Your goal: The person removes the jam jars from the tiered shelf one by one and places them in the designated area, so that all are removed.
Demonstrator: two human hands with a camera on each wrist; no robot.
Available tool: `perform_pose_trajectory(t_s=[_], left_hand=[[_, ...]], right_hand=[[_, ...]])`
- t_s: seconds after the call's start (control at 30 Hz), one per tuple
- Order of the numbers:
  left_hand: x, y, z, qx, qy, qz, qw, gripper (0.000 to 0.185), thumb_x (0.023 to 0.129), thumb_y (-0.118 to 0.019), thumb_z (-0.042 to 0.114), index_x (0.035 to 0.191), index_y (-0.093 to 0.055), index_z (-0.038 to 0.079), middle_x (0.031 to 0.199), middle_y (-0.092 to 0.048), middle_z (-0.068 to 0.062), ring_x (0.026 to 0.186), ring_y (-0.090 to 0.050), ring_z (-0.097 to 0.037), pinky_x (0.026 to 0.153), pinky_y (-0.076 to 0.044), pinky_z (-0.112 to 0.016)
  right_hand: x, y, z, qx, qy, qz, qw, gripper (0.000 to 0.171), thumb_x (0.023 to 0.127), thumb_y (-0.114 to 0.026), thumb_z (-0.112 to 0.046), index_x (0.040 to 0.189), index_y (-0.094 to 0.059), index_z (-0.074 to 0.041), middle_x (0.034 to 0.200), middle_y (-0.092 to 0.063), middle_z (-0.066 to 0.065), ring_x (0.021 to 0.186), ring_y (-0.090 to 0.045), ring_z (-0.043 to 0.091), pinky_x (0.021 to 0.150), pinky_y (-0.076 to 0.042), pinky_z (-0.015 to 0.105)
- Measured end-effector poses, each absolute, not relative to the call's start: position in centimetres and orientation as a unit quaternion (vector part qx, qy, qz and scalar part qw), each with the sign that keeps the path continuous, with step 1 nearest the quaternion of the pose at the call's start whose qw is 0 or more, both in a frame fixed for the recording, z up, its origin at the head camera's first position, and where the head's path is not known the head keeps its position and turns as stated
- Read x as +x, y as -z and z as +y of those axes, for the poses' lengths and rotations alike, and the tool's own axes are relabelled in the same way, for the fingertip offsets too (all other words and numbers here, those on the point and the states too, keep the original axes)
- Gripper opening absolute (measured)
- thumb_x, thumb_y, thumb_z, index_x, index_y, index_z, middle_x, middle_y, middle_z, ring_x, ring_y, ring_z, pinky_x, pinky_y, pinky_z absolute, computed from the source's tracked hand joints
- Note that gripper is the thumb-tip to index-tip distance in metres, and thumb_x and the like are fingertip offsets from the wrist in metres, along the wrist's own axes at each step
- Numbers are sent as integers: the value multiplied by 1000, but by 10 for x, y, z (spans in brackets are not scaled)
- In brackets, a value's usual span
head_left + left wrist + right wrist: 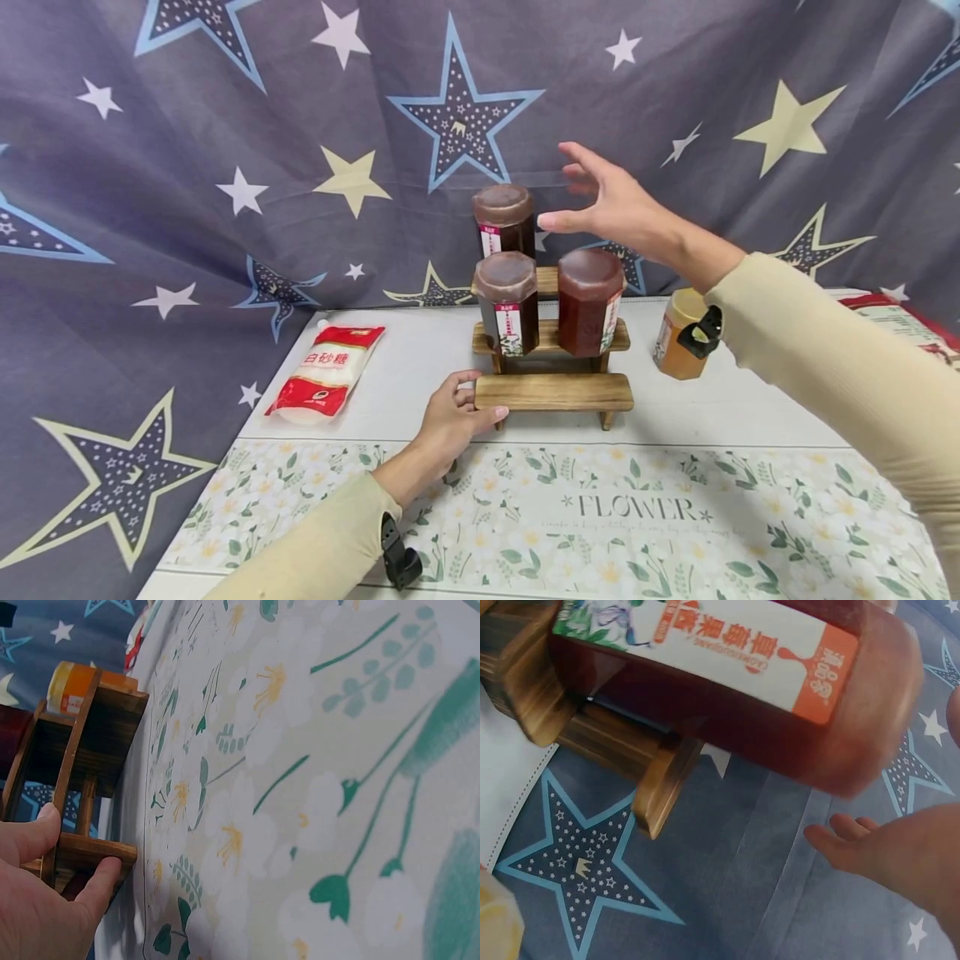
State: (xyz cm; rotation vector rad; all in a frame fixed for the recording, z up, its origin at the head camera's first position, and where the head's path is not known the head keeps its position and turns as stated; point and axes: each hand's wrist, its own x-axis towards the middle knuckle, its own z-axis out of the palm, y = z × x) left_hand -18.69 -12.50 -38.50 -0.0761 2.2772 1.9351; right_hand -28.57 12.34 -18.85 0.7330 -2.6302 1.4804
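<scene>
L hand (450, 421) grips near-left end of wooden rack (553, 392); R hand (611, 204), fingers spread, holds nothing, just right of far jar (503, 220), prob. not touching.

The white and red bag (327, 379) on the table carried the characters "白砂糖". The flowered table mat (525, 517) read "FLOWER" in large letters, with a line of smaller script beneath it too fine to read. Print on the jar labels (509, 330) stayed illegible.

Even, soft indoor light — faint shadows; both wrist views blurred close up.
</scene>
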Motion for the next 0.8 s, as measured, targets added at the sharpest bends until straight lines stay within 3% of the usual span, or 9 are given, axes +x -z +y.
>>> perform_pose_trajectory(t_s=[0.47, 0.8], left_hand=[[-187, 386, -124, -25, -654, 753, 73, 68, 81, -78, 7, 138, -41, 5, 115, -63, -16, 85, -64, -16, 75, -54, -30], [-186, 385, -124, -23, -654, 753, 71, 68, 81, -77, 5, 139, -41, 5, 114, -63, -16, 85, -63, -16, 75, -53, -28]], right_hand=[[-302, 180, 89, 247, -432, -867, 2, 102, 81, -77, -37, 156, -9, -19, 159, -19, 8, 143, -25, 25, 111, -32, 43], [-311, 184, 77, 240, -400, -884, -8, 105, 80, -78, -39, 156, -8, -15, 152, -32, 15, 137, -34, 27, 110, -31, 43]])
